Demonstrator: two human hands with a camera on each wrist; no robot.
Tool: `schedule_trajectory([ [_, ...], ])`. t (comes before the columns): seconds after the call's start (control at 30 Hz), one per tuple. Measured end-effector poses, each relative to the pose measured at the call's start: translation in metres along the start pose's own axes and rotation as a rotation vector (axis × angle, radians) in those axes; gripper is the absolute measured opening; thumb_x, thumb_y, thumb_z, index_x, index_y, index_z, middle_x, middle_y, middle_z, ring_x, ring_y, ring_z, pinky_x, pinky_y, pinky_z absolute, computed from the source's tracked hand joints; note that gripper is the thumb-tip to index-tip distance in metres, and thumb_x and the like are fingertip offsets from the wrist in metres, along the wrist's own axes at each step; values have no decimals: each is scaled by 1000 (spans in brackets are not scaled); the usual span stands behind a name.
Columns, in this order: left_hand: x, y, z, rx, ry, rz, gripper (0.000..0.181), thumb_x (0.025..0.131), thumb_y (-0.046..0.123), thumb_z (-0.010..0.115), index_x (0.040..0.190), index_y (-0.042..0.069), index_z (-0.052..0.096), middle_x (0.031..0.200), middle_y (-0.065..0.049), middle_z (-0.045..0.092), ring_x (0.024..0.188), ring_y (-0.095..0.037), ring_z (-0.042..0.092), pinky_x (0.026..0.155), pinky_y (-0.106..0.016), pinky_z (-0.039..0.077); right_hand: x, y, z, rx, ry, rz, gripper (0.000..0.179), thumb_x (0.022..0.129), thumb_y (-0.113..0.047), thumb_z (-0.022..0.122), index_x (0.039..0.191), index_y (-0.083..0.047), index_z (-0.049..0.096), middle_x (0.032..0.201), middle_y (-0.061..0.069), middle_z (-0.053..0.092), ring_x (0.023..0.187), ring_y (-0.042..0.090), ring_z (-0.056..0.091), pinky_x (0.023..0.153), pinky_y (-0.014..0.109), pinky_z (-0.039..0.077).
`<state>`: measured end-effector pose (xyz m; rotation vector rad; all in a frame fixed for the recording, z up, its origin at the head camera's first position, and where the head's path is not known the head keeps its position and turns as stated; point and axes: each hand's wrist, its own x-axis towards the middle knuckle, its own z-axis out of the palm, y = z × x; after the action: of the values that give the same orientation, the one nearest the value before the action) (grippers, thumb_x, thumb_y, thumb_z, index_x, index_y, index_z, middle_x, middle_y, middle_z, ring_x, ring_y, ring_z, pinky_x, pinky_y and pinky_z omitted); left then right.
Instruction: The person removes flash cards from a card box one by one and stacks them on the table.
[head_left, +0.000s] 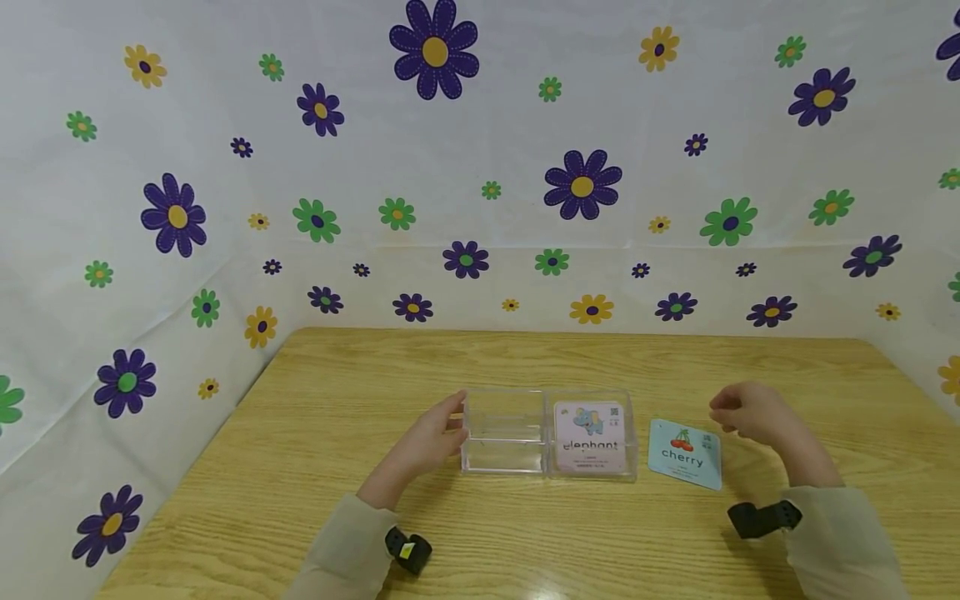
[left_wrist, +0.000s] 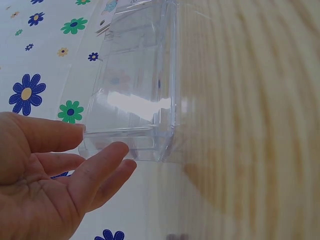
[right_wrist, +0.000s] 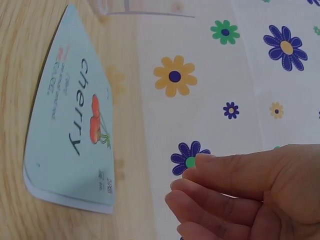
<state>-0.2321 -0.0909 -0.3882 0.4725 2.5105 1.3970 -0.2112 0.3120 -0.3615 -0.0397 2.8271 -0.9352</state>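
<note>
A clear plastic box (head_left: 503, 431) with two compartments stands on the wooden table. Its right compartment holds white cards, the top elephant card (head_left: 589, 433) facing up; I see no card in the left compartment. At the box's left end is my left hand (head_left: 432, 435), its fingertips touching the end wall (left_wrist: 120, 135) with fingers loosely extended. A small stack of light blue cards, topped by a cherry card (head_left: 684, 452), lies right of the box. Just beyond it hovers my right hand (head_left: 757, 414), fingers loosely bent and thumb near the index finger, with nothing between them.
The wooden table (head_left: 360, 392) meets a white flowered cloth (head_left: 495, 125) at its back and sides. A black wrist strap (head_left: 408, 550) sits on the left sleeve, and another black strap (head_left: 763, 518) on the right.
</note>
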Motion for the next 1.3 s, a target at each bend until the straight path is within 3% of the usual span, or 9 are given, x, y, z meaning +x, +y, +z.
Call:
schedule_trajectory([
  [0.23,1,0,0,10,7,-25,54,88,-5,46,136,-5,23,131,-27,34,114,-40,41,78,-42,48,-2,-11,-1,-41,25,-35,30,87,-11,53,103,14,53,87,17,59,75,25,57,63,37,50],
  [0.6,2,-1,0,4,4,-11,54,88,-6,46,136,-6,22,130,-27,35,113,-40,41,77,-42,48,-7,-29,0,-105,85,-73,34,86,-17,57,104,11,55,90,18,58,80,31,54,67,43,47],
  [1.3,1,-2,1,-8,-11,22,54,88,-7,44,137,-8,19,132,-28,33,114,-40,41,77,-41,48,-13,-59,13,-84,181,-159,28,84,-14,60,102,7,58,88,14,62,81,28,58,69,40,49],
])
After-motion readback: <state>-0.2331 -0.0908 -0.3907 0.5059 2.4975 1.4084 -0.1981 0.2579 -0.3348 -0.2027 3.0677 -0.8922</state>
